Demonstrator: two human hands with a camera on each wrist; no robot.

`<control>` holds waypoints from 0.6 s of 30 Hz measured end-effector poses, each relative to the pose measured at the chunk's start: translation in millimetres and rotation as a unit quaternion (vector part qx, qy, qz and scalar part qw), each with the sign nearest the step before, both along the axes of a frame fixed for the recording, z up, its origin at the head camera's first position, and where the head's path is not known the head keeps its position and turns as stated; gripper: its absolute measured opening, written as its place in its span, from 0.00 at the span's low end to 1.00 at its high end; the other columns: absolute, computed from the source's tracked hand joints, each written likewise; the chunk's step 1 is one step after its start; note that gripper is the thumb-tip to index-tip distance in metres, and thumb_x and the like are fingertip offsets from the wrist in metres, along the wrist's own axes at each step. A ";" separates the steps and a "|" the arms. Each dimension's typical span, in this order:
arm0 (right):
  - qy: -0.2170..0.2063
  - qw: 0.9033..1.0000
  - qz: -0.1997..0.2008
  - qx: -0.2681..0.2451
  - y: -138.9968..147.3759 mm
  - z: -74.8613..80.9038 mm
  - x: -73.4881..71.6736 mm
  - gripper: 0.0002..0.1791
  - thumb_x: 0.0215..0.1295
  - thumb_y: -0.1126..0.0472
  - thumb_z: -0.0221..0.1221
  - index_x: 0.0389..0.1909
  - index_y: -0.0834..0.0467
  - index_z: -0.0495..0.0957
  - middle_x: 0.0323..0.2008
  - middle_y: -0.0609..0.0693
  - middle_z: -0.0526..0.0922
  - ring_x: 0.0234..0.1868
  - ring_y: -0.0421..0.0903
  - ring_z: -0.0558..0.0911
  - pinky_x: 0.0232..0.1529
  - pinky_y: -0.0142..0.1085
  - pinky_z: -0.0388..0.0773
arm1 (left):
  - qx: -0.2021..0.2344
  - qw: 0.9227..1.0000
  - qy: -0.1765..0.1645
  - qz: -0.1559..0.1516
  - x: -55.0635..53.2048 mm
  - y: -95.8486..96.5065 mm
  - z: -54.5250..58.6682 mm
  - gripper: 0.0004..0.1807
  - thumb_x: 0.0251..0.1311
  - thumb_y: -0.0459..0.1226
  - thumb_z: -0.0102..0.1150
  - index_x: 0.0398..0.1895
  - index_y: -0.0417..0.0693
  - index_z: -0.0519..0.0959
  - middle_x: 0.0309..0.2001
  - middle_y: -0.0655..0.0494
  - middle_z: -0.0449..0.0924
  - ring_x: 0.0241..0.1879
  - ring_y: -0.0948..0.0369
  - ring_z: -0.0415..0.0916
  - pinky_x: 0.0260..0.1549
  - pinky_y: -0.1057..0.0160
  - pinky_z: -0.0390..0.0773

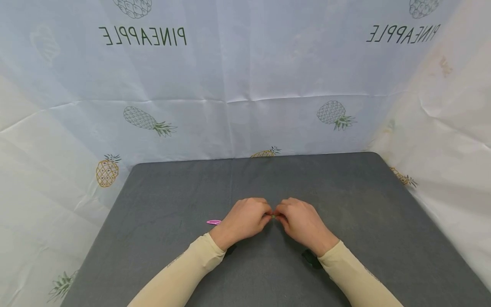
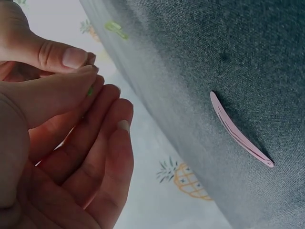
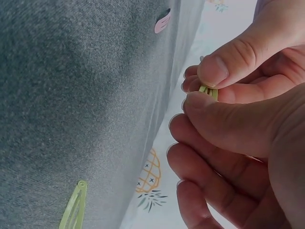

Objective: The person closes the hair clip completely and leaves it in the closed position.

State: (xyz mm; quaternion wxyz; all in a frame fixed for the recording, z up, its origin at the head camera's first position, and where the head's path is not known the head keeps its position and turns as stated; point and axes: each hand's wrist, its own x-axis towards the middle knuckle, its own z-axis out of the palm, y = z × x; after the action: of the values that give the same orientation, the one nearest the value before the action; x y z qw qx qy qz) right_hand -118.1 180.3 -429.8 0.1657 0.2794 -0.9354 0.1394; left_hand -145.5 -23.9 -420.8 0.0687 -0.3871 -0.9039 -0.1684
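Both hands meet over the middle of the table, fingertips close together, with a small green snap hair clip [image 3: 208, 91] between them. My left hand [image 1: 247, 216] pinches one end between thumb and fingers. At the other end, thumb and fingers of my right hand [image 1: 302, 221] pinch it too. Most of the clip is hidden by the fingertips; only a sliver of green shows in the left wrist view. A pink snap hair clip [image 2: 240, 132] lies on the table beside the left wrist. Another green hair clip [image 3: 74, 207] rests on the table on the right hand's side.
The dark grey cloth-covered table [image 1: 184, 187] has rounded far corners. White curtain [image 1: 238, 76] printed with pineapples hangs behind it and along both sides. A dark device [image 1: 311, 259] sits under the right wrist.
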 end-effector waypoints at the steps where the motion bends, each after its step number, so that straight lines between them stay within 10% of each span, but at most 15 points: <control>1: 0.004 1.000 0.001 0.000 -0.3 -0.3 0.2 0.08 0.61 0.65 0.78 0.30 0.50 0.88 0.27 0.42 0.81 0.29 0.40 0.77 0.31 0.33 0.79 | 0.000 1.000 0.001 -0.002 0.1 -0.1 -0.2 0.04 0.71 0.39 0.71 0.37 0.55 0.92 0.35 0.62 0.87 0.30 0.68 0.81 0.30 0.71 0.80; 18: 0.043 0.999 -0.003 0.012 -1.0 -5.1 1.9 0.12 0.56 0.66 0.80 0.27 0.49 0.86 0.24 0.40 0.78 0.26 0.40 0.75 0.30 0.33 0.76 | -0.028 0.999 0.035 -0.005 4.0 3.6 -1.0 0.04 0.69 0.38 0.72 0.34 0.55 0.90 0.32 0.61 0.84 0.29 0.65 0.81 0.28 0.69 0.81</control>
State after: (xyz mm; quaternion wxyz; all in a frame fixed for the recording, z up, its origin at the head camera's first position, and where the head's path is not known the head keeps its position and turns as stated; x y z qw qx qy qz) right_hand -116.3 179.3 -435.0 0.2024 0.2845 -0.9299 0.1159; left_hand -141.5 -20.3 -421.8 0.0885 -0.3989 -0.9034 -0.1303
